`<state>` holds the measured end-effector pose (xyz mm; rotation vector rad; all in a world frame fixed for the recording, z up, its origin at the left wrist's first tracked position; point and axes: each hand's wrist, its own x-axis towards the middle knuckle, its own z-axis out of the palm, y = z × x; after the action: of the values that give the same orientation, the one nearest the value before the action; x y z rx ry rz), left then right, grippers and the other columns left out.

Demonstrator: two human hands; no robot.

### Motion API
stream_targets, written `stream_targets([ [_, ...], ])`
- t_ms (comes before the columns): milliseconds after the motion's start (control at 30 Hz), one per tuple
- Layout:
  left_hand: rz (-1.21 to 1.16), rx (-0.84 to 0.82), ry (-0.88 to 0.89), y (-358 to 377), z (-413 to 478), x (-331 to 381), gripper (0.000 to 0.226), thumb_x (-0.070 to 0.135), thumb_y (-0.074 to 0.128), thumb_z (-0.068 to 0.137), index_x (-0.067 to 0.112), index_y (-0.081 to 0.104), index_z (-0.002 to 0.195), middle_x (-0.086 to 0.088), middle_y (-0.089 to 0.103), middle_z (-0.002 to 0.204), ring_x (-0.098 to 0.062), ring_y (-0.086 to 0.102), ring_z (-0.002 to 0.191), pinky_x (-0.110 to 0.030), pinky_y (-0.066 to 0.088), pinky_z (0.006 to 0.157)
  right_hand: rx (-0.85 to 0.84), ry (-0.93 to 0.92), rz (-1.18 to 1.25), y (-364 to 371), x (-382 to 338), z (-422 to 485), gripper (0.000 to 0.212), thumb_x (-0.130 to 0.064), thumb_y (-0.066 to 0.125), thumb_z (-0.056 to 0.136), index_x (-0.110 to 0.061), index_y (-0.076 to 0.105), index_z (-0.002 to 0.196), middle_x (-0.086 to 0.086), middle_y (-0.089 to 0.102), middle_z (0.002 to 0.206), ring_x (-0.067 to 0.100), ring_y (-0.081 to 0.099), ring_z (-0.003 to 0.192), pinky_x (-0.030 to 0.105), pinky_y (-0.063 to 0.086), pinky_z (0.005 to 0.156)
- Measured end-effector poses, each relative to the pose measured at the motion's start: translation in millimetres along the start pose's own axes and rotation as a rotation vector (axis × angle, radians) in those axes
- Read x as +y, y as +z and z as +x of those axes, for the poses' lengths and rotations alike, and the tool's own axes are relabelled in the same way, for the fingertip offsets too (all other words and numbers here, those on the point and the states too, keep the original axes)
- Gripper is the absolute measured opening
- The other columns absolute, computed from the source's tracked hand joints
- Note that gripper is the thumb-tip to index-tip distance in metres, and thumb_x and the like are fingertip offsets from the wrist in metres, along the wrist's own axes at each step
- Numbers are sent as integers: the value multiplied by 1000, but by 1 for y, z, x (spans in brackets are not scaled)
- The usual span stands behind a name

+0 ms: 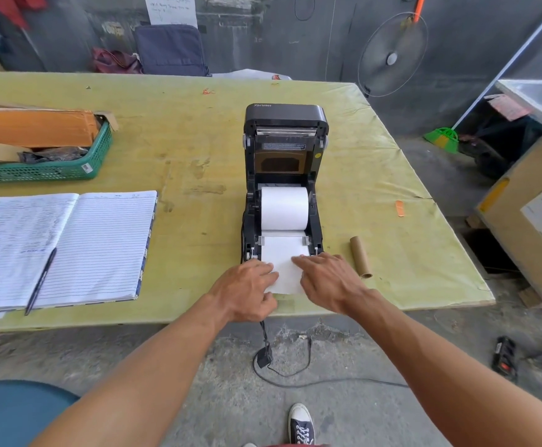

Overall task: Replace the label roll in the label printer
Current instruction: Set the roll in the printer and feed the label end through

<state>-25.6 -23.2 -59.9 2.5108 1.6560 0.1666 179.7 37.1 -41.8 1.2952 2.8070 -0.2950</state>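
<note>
The black plastic label printer stands on the yellow-green table top with its lid swung up and back, its open front facing the person. A full white label roll sits in the printer's bay, its long axis running left to right across the machine, and its loose white paper strip runs forward out of the front onto the table. The left hand lies on the strip's left edge, fingers loosely curled and pressing down; the right hand lies on its right edge, fingers spread flat, gripping nothing. An empty brown cardboard core lies just right of the printer, pointing away from the person. At far left a green mesh plastic basket holds brown cardboard boxes.
</note>
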Motion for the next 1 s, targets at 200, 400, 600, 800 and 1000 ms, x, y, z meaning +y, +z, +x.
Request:
stream_targets([
  [200, -39, 56, -113, -11, 13, 1, 38, 18, 36, 87, 6, 69, 100, -6, 67, 71, -22, 62, 67, -38, 57, 64, 116, 41, -110, 8, 2, 26, 31, 1, 48, 88, -15, 71, 102, 2, 69, 104, 28, 65, 86, 33, 46, 72],
  [400, 22, 51, -87, -12, 31, -4, 25, -8, 47, 89, 6, 66, 99, -7, 62, 86, -24, 57, 82, -38, 53, 66, 124, 5, -104, 7, 6, 30, 23, -14, 49, 90, -16, 70, 100, 0, 66, 106, 27, 64, 89, 33, 43, 73],
  [600, 55, 4, -77, -3, 37, -10, 34, -16, 55, 83, 10, 54, 105, -6, 54, 94, -22, 50, 87, -34, 50, 63, 117, -47, -137, 16, 13, 26, 26, -8, 60, 90, -15, 60, 115, 4, 61, 122, 29, 60, 101, 41, 48, 82],
  [800, 88, -2, -89, -3, 38, -8, 35, -14, 61, 80, 11, 49, 99, -6, 53, 94, -22, 48, 85, -33, 50, 64, 153, -12, -174, 20, 8, 29, 29, -9, 67, 87, -13, 55, 112, 5, 60, 112, 29, 58, 97, 40, 42, 78],
  [1000, 90, -6, -52, -9, 33, -7, 38, -23, 49, 75, 8, 51, 97, -8, 51, 89, -23, 48, 85, -36, 48, 63, 152, 6, -140, 15, 2, 25, 30, -3, 64, 88, -13, 50, 113, 5, 56, 113, 27, 55, 100, 39, 44, 81],
])
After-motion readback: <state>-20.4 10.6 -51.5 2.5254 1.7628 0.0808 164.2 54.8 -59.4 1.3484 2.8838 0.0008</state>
